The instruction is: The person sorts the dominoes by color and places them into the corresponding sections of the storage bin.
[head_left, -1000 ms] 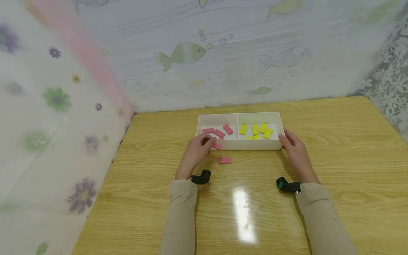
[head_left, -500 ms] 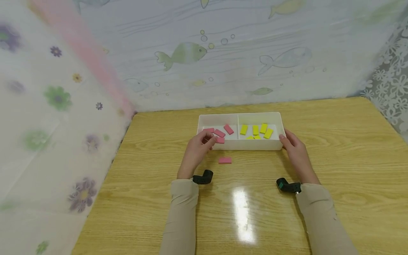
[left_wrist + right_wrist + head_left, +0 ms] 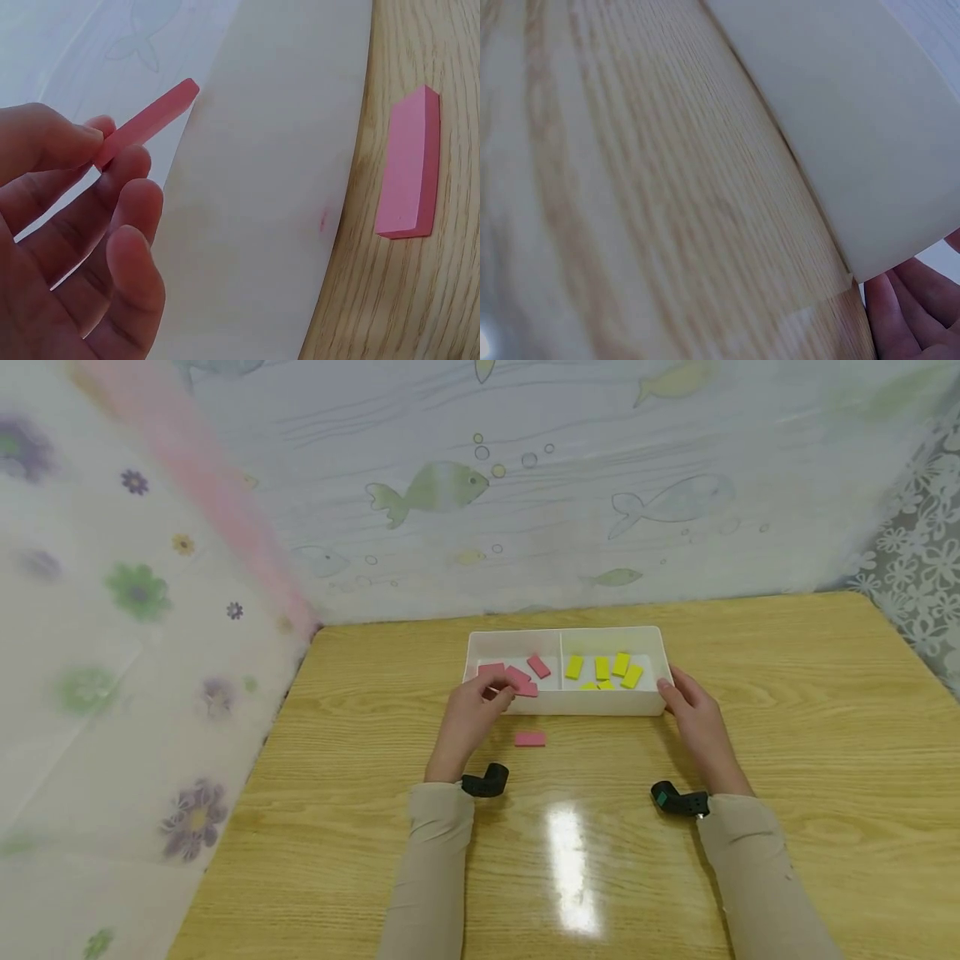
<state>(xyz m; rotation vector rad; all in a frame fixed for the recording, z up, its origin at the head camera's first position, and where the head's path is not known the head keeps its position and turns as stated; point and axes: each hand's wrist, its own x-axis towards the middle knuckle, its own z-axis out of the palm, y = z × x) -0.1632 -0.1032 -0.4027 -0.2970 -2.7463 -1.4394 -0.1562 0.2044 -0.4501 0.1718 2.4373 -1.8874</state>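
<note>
Between thumb and fingertips, my left hand (image 3: pixel 467 718) pinches a small pink rectangular block (image 3: pixel 528 690) at the front rim of a white two-part box (image 3: pixel 592 703). The left wrist view shows this held block (image 3: pixel 150 121) gripped by one end, tilted, its far end free. On the table in front of the box lies another pink block (image 3: pixel 530 740). At the box's right end, my right hand (image 3: pixel 693 710) holds the corner, thumb at the front and fingers along the side. The right wrist view shows only part of those fingers (image 3: pixel 911 311) beside the box wall.
Several pink blocks (image 3: pixel 538 666) lie in the box's left compartment and several yellow blocks (image 3: pixel 573 667) in the right one, with a divider (image 3: pixel 561 662) between. The wooden table (image 3: pixel 337 827) meets a fish-printed curtain (image 3: pixel 540 552) behind the box.
My left hand has moved slightly right and carries the pink block from in front of the box up to its rim, above the left compartment's front. The right hand stays on the corner.
</note>
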